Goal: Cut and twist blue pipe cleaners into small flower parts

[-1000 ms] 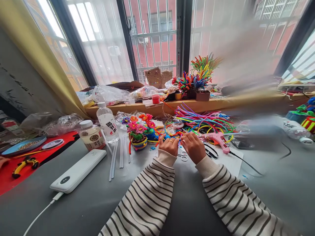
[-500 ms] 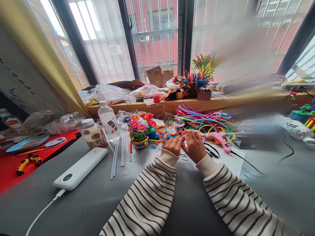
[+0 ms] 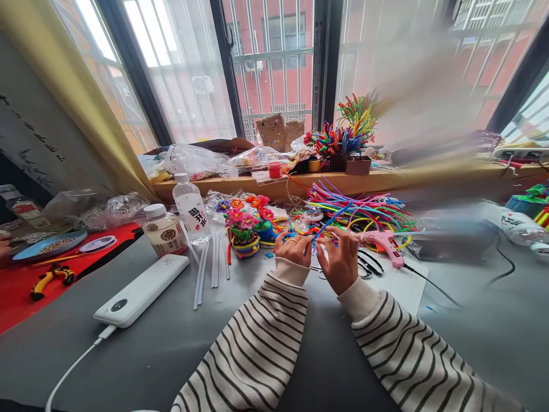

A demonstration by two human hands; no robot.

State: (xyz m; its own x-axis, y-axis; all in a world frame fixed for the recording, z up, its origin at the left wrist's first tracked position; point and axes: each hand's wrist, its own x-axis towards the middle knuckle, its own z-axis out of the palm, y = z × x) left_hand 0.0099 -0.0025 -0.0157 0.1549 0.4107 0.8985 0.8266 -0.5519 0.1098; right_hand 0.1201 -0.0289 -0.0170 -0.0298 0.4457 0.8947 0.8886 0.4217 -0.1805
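My left hand [image 3: 294,250], with a ring on one finger, is closed, its thumb and fingertips pinching a blue pipe cleaner [image 3: 338,218]. The fuzzy stem slants up and to the right from between my hands. My right hand [image 3: 342,257] is close beside it, thumb and forefinger apart near the lower part of the stem. A small purple bit shows between the hands, too small to make out. Behind lies a heap of colourful pipe cleaners [image 3: 364,206]. A pot of pipe-cleaner flowers [image 3: 244,243] stands left of my left hand.
A pink glue gun [image 3: 384,243] and black-handled scissors [image 3: 369,264] lie to the right. Leftward are clear glue sticks [image 3: 201,274], a white power bank [image 3: 141,290], a water bottle [image 3: 191,209], a jar-like bottle [image 3: 165,229] and pliers [image 3: 51,280]. A sill [image 3: 214,186] runs behind.
The blue pipe cleaner now rises between my hands, where a small purple piece was pinched before. The right thumb and forefinger have spread apart. Part of another hand appears at the far left edge.
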